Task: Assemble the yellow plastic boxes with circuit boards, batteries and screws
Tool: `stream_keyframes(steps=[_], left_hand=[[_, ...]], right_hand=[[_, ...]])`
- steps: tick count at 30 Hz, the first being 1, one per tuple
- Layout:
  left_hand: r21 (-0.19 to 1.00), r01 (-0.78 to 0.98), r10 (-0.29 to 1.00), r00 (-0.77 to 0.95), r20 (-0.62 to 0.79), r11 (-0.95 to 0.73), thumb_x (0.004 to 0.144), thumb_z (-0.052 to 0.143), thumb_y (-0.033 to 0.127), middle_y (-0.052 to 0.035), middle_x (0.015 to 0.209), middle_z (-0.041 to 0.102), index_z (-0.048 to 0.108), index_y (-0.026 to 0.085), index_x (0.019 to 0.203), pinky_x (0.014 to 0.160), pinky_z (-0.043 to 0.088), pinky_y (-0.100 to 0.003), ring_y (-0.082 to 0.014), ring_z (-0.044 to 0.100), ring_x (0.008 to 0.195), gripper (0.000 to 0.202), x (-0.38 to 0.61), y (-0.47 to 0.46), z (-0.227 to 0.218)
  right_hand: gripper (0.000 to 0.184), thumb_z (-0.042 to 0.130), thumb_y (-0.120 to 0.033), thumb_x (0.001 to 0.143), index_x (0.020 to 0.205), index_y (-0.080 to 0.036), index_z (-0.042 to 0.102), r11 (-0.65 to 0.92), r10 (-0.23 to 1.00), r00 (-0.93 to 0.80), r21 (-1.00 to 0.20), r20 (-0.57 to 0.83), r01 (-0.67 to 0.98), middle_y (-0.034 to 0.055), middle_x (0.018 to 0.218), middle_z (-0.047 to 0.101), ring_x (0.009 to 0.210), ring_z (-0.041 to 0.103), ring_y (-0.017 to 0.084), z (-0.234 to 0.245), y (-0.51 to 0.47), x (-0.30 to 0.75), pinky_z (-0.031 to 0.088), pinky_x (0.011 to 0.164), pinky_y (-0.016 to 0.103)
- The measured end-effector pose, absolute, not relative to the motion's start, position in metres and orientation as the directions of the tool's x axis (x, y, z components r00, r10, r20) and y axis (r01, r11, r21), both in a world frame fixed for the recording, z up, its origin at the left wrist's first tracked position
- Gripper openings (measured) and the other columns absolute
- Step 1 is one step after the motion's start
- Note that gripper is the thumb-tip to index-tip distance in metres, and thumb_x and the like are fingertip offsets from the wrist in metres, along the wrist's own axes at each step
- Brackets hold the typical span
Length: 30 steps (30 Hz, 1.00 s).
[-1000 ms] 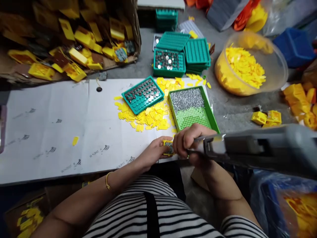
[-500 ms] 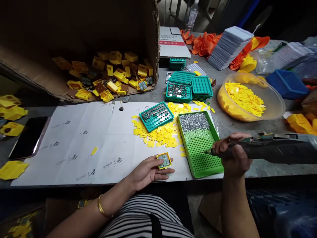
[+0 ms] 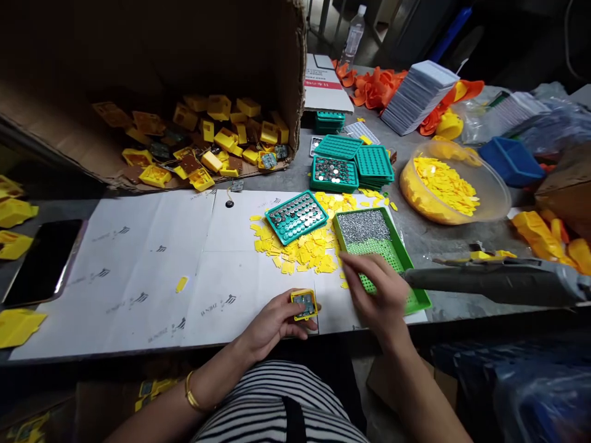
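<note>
a small yellow casing [image 3: 305, 304] is pinched between thumb and fingers of the left hand [image 3: 272, 323] on the white paper [image 3: 138, 258] at the near table edge. just to its right, the right hand [image 3: 376, 295] is seen blurred over the near end of the green tray [image 3: 421, 301], fingers stretched out and closed on nothing. a grey power screwdriver [image 3: 498, 284] is seen beside that hand; whether it is touched cannot be told. beyond, a pile of yellow chips [image 3: 305, 252] is overlapped by a teal tray of button cells [image 3: 296, 216]. farthest back, a cardboard box [image 3: 295, 74] is tipped on its side.
</note>
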<state>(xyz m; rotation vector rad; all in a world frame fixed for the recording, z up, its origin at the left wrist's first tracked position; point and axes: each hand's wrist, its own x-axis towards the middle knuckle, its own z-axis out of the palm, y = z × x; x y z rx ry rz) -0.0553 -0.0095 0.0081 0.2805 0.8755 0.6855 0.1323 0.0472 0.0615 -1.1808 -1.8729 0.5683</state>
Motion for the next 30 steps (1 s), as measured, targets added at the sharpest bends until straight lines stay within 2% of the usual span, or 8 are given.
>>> stream_keyframes(steps=[2,4,7,11,16,21,25,30], left_hand=[[0.493,-0.428,0.652,0.458,-0.604,0.758,0.081,0.067,0.027,-0.0139,0.111,0.068,0.056,0.015,0.111,0.057,0.053,-0.023,-0.0166,0.07,0.077,0.034,-0.058,-0.012,0.011],[0.491,-0.442,0.659,0.455,-0.599,0.751,0.081,0.066,0.025,-0.0135,0.114,0.067,0.054,0.017,0.117,0.059,0.054,-0.024,-0.0168,0.069,0.079,0.039,-0.064,-0.013,0.013],[0.428,-0.521,0.67,0.485,-0.563,0.738,0.083,0.062,0.024,-0.0155,0.121,0.064,0.054,0.015,0.121,0.062,0.054,-0.026,-0.0187,0.069,0.084,0.04,-0.075,-0.013,0.014],[0.245,-0.63,0.639,0.53,-0.558,0.737,0.092,0.048,0.039,-0.0215,0.121,0.064,0.059,0.007,0.117,0.063,0.053,-0.029,-0.0228,0.07,0.085,0.042,-0.088,-0.008,0.012],[0.166,-0.631,0.594,0.564,-0.573,0.758,0.087,0.06,0.026,-0.0177,0.118,0.066,0.062,0.01,0.118,0.09,0.051,-0.034,-0.0267,0.068,0.103,0.036,-0.094,-0.008,0.011],[0.228,-0.593,0.604,0.574,-0.553,0.772,0.077,0.07,0.015,-0.014,0.118,0.067,0.064,0.012,0.121,0.109,0.036,-0.037,-0.0235,0.06,0.116,0.045,-0.097,-0.011,0.011],[0.308,-0.55,0.617,0.562,-0.551,0.776,0.071,0.075,0.015,-0.0106,0.118,0.067,0.066,0.015,0.12,0.11,0.033,-0.034,-0.0216,0.058,0.116,0.05,-0.1,-0.011,0.008],[0.389,-0.543,0.657,0.489,-0.573,0.744,0.069,0.076,0.014,-0.0091,0.117,0.068,0.066,0.018,0.12,0.103,0.039,-0.032,-0.0189,0.06,0.11,0.052,-0.105,-0.01,0.009]], right_hand=[[0.023,0.052,-0.024,0.093,0.109,-0.022,0.069,0.485,0.874,-0.351,-0.55,0.336,0.681,0.0084,0.095,0.066,0.081,0.063,0.019,0.052,0.083,0.111,0.049,0.072,0.034],[0.028,0.046,-0.022,0.095,0.111,-0.02,0.069,0.435,0.9,-0.394,-0.417,0.185,0.798,0.0103,0.098,0.066,0.082,0.062,0.02,0.041,0.119,0.096,0.048,0.071,0.033],[0.029,0.046,-0.02,0.094,0.111,-0.021,0.07,0.423,0.901,-0.43,-0.318,0.053,0.848,0.0102,0.1,0.065,0.083,0.061,0.02,0.028,0.149,0.086,0.044,0.07,0.031],[0.027,0.046,-0.019,0.093,0.104,-0.019,0.07,0.423,0.897,-0.443,-0.309,0.007,0.852,0.01,0.097,0.065,0.081,0.06,0.02,0.026,0.153,0.083,0.04,0.067,0.031],[0.015,0.055,-0.014,0.087,0.095,-0.015,0.068,0.38,0.911,-0.412,-0.37,-0.009,0.848,0.0103,0.099,0.066,0.079,0.06,0.018,0.034,0.156,0.085,0.043,0.07,0.029],[0.01,0.061,-0.019,0.087,0.094,-0.017,0.068,0.33,0.919,-0.393,-0.481,-0.033,0.812,0.0036,0.088,0.072,0.076,0.065,0.014,0.04,0.166,0.077,0.047,0.072,0.026],[0.02,0.064,-0.02,0.085,0.103,-0.018,0.07,0.309,0.915,-0.395,-0.495,-0.076,0.812,0.0036,0.086,0.074,0.076,0.066,0.016,0.04,0.174,0.065,0.048,0.07,0.028],[0.019,0.065,-0.018,0.083,0.098,-0.021,0.075,0.324,0.905,-0.406,-0.42,-0.122,0.848,0.0048,0.089,0.075,0.078,0.067,0.019,0.039,0.181,0.057,0.047,0.069,0.03]])
